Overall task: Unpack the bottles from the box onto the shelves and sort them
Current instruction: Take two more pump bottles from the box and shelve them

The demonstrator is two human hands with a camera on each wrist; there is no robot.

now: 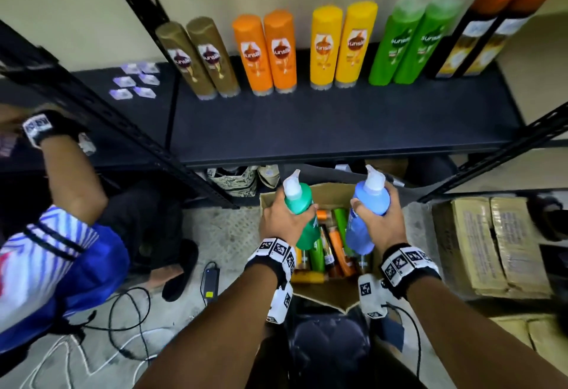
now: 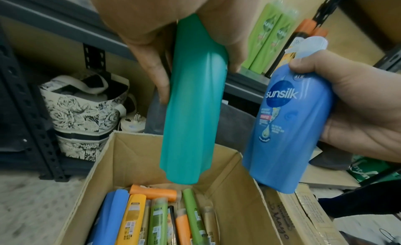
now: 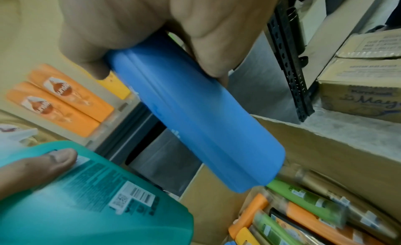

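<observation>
Left hand [image 1: 284,219] grips one teal pump bottle [image 1: 299,207], right hand [image 1: 379,222] grips one blue Sunsilk pump bottle [image 1: 367,204], above ten shelved bottles [image 1: 325,47].

We hold a teal pump bottle [image 1: 299,204] and a blue pump bottle [image 1: 367,204], both upright with white pump heads, above the open cardboard box [image 2: 134,156]. In the box more bottles [image 2: 160,218] lie flat: orange, yellow, green, gold, blue. On the shelf [image 1: 307,130] stand pairs sorted by colour: gold, orange, yellow, green, and black with orange caps.
</observation>
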